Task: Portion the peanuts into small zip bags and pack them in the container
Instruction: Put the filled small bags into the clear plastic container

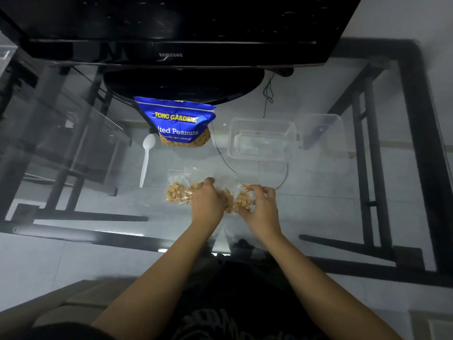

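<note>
Small clear zip bags filled with peanuts lie in a row on the glass table in front of me. One bag lies at the left, free of my hands. My left hand rests on the middle bag, fingers curled over it. My right hand pinches the rightmost bag by its edge. The blue Tong Garden peanut pouch stands upright behind them, its top open. An empty clear plastic container sits to the right of the pouch.
A white plastic spoon lies left of the pouch. The clear lid lies right of the container. A black Samsung monitor on its stand fills the back. A thin black cable runs between pouch and container.
</note>
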`<action>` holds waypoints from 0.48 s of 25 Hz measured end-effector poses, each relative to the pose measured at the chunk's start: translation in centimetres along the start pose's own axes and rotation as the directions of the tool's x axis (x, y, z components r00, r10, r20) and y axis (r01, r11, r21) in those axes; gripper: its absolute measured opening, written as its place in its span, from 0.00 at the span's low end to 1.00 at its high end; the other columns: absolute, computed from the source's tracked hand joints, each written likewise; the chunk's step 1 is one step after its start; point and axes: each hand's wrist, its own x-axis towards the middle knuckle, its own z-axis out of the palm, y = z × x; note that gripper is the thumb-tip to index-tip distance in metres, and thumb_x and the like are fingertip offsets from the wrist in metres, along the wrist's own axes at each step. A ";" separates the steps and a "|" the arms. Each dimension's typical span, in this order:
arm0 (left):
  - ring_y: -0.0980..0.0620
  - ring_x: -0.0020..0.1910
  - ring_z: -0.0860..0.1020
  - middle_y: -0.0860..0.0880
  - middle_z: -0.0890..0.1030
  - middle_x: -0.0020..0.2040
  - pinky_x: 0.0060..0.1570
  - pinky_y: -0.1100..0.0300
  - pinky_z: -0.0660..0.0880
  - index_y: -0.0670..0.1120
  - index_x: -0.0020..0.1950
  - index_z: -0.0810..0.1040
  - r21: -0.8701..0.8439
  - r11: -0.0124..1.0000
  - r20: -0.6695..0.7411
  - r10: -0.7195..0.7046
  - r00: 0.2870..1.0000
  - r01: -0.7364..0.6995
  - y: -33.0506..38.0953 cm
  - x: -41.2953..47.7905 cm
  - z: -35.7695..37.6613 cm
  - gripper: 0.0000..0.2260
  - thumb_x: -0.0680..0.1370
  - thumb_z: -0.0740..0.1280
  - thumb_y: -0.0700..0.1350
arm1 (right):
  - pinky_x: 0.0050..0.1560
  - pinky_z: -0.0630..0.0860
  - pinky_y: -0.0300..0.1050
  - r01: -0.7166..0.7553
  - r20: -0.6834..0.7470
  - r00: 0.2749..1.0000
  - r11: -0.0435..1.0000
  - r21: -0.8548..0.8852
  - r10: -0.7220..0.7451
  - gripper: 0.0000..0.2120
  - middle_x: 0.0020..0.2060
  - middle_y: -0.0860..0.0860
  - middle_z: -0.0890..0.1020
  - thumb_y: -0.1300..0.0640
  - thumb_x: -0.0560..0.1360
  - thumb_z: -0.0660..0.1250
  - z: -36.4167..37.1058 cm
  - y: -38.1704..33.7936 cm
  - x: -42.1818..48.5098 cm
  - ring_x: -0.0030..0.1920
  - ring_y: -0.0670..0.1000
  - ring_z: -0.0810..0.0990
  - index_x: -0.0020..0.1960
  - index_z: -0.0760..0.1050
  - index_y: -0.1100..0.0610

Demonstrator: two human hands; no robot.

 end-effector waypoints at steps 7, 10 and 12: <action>0.48 0.35 0.76 0.46 0.76 0.35 0.33 0.59 0.72 0.42 0.38 0.73 -0.222 0.961 0.298 -0.097 0.950 0.167 0.7 0.6 0.6 0.10 0.70 0.72 0.45 | 0.57 0.74 0.40 0.033 0.017 0.999 0.999 0.013 -0.034 0.26 0.61 0.54 0.68 0.60 0.69 0.73 -0.7 1.4 -0.6 0.57 0.52 0.75 0.64 0.69 0.53; 0.49 0.35 0.77 0.44 0.77 0.33 0.37 0.56 0.75 0.34 0.38 0.74 -0.429 0.878 0.407 -0.023 0.913 0.213 0.2 0.7 0.4 0.12 0.70 0.72 0.41 | 0.52 0.75 0.34 -0.004 0.016 1.000 0.982 0.189 0.001 0.25 0.57 0.49 0.75 0.63 0.69 0.72 -1.3 1.5 -0.9 0.55 0.49 0.77 0.62 0.69 0.49; 0.49 0.38 0.80 0.45 0.80 0.36 0.42 0.55 0.79 0.33 0.42 0.77 -0.549 0.796 0.452 0.025 0.892 0.256 0.5 0.4 -0.4 0.09 0.71 0.72 0.38 | 0.50 0.76 0.32 0.011 -0.003 1.000 0.953 0.302 -0.010 0.23 0.54 0.45 0.76 0.63 0.70 0.72 -2.3 0.8 -1.4 0.53 0.41 0.78 0.59 0.70 0.46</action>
